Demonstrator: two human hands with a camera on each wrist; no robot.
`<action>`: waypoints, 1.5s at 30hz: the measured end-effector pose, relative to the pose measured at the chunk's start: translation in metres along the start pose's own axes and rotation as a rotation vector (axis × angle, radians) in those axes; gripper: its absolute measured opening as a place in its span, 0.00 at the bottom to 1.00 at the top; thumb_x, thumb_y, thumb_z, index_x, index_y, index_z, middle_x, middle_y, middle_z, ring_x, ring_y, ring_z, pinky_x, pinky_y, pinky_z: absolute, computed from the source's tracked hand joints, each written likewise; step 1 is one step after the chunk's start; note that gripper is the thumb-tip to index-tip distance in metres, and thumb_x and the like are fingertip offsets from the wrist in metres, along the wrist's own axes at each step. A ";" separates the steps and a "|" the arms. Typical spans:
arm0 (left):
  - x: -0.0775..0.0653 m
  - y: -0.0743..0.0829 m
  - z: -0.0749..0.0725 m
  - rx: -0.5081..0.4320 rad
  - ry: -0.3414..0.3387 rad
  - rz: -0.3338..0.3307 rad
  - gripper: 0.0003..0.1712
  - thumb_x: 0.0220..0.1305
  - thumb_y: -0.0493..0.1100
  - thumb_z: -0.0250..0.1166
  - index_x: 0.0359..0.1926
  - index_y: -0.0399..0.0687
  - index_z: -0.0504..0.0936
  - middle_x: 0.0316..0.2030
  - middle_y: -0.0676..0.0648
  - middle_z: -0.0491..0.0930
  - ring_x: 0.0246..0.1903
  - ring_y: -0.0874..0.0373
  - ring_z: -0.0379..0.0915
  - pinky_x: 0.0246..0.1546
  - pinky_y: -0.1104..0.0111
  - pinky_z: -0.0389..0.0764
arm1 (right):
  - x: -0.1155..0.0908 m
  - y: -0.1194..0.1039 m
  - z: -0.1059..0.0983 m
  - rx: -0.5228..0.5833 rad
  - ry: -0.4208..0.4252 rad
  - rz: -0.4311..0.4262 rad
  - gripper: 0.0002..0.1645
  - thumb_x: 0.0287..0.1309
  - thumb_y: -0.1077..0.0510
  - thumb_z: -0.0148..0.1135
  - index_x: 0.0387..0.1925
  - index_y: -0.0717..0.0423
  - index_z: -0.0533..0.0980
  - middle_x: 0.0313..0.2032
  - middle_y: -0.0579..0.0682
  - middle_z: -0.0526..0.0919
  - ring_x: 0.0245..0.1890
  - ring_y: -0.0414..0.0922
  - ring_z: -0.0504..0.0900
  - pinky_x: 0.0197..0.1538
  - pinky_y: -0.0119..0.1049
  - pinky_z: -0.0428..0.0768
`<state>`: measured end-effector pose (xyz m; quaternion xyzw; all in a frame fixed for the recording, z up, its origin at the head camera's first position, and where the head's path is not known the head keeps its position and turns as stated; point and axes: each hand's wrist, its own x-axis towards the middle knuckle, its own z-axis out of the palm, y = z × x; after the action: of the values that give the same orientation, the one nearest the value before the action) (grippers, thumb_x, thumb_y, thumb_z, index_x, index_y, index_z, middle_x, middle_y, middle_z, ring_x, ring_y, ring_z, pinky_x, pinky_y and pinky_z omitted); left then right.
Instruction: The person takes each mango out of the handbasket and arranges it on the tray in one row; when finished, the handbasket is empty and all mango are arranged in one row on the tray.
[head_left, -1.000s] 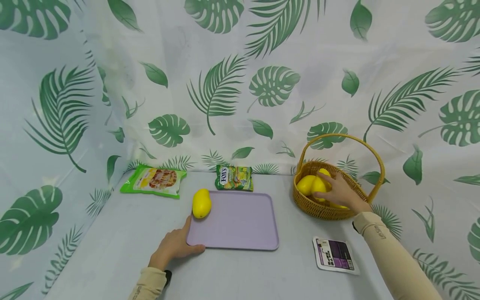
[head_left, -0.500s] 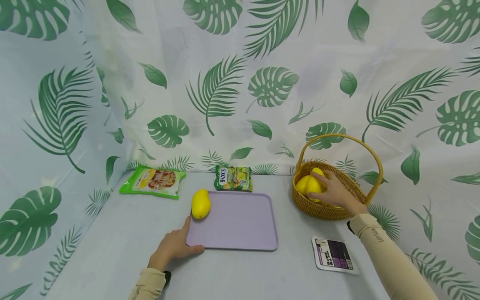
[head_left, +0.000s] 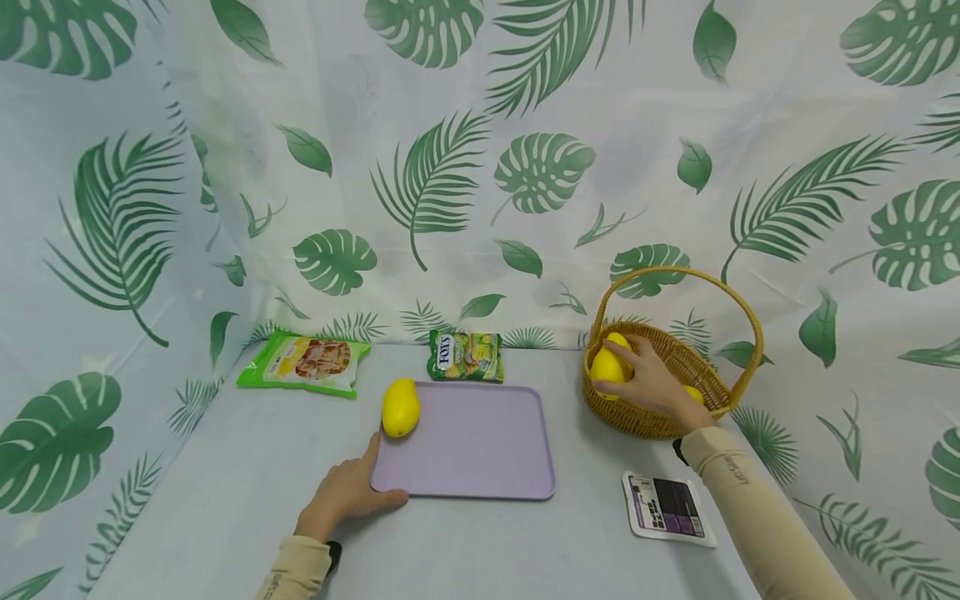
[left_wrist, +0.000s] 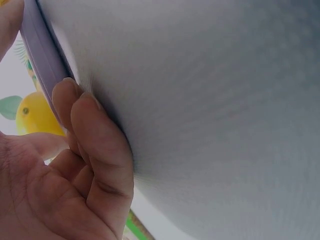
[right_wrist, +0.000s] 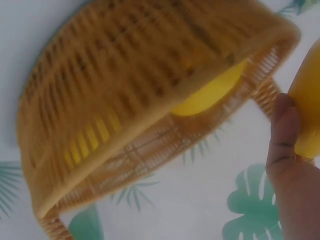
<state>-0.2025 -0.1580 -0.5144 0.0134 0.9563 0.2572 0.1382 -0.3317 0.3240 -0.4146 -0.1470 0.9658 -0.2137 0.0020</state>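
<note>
My right hand (head_left: 647, 379) grips a yellow mango (head_left: 609, 368) over the left side of the wicker basket (head_left: 633, 422). In the right wrist view, the thumb presses on this mango (right_wrist: 311, 110), which stands clear of the basket's rim. Another mango (right_wrist: 212, 95) lies inside the basket, and more yellow shows through the weave. My left hand (head_left: 347, 492) holds the near left corner of a lilac tray (head_left: 480, 442), thumb along the front edge. Its fingers (left_wrist: 102, 135) curl at the tray's rim in the left wrist view. One mango (head_left: 401, 407) lies at the tray's far left corner.
Behind the tray lies a green candy bag (head_left: 466, 357). A green-edged food packet (head_left: 307, 363) is at the back left. A white and purple packet (head_left: 667, 510) lies in front of the basket, near the right forearm. The basket's tall handle (head_left: 678, 271) arches overhead; a leaf-print curtain (head_left: 450, 167) hangs behind.
My right hand has moved left within the basket, shifting from over the fruit to holding a mango at the left rim. The left hand and tray have stayed put.
</note>
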 end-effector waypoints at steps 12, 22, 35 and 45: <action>0.001 -0.001 0.000 -0.001 0.000 0.006 0.69 0.49 0.70 0.73 0.78 0.38 0.50 0.60 0.26 0.76 0.55 0.33 0.78 0.58 0.40 0.74 | 0.010 -0.033 0.023 0.028 0.024 -0.050 0.51 0.57 0.35 0.67 0.76 0.49 0.61 0.75 0.67 0.51 0.67 0.68 0.63 0.63 0.67 0.70; 0.001 -0.001 -0.001 -0.001 -0.005 0.003 0.69 0.49 0.70 0.73 0.78 0.38 0.50 0.60 0.26 0.76 0.54 0.35 0.78 0.58 0.41 0.74 | 0.022 -0.060 0.044 0.055 -0.001 -0.080 0.50 0.56 0.33 0.66 0.75 0.48 0.63 0.75 0.65 0.54 0.72 0.69 0.59 0.67 0.70 0.65; 0.003 -0.002 0.002 -0.008 -0.004 -0.002 0.69 0.49 0.71 0.73 0.78 0.38 0.50 0.61 0.27 0.76 0.56 0.34 0.77 0.60 0.41 0.73 | 0.036 -0.092 0.082 0.102 -0.053 -0.106 0.49 0.55 0.34 0.67 0.74 0.45 0.64 0.75 0.63 0.55 0.67 0.66 0.68 0.64 0.62 0.72; 0.004 -0.004 0.002 0.007 0.002 -0.001 0.69 0.48 0.70 0.74 0.78 0.38 0.51 0.58 0.27 0.78 0.54 0.35 0.79 0.57 0.41 0.75 | 0.047 -0.116 0.108 0.165 -0.110 -0.103 0.51 0.52 0.33 0.68 0.74 0.46 0.65 0.75 0.62 0.56 0.68 0.63 0.67 0.63 0.59 0.73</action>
<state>-0.2060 -0.1595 -0.5193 0.0131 0.9574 0.2537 0.1371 -0.3368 0.1655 -0.4616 -0.2074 0.9344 -0.2840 0.0559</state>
